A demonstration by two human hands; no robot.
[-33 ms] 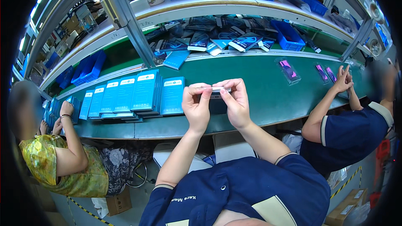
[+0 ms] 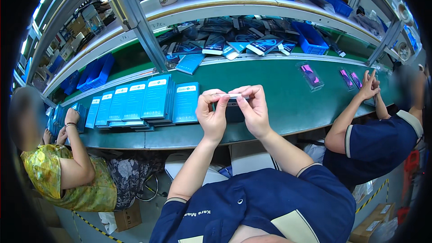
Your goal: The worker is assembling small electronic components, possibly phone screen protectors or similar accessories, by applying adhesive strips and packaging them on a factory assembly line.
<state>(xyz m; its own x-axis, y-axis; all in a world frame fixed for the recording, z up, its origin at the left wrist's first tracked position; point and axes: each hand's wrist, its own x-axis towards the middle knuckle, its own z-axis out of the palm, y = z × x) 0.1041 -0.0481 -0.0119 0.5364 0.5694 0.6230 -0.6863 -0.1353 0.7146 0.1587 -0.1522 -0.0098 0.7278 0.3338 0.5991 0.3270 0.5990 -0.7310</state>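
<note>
Between my two hands stands a thin dark box (image 2: 232,104), seen nearly edge-on, with a pale strip along its top. My left hand (image 2: 211,116) pinches the strip's left end between thumb and curled fingers. On the other end, my right hand (image 2: 255,114) grips in the same way, its thumb close to the left one. The box's lower part falls in shadow against the green bench (image 2: 283,103). Just left of my left hand leans a light blue flat box (image 2: 186,103), beside a taller stack of matching boxes (image 2: 155,99).
Loose flat boxes (image 2: 234,40) lie heaped under the shelf, next to a blue bin (image 2: 309,39). Pink items in clear packs (image 2: 310,76) lie on the right. Co-workers sit either side: a yellow-green sleeve (image 2: 49,166) at left, a navy sleeve (image 2: 366,137) at right.
</note>
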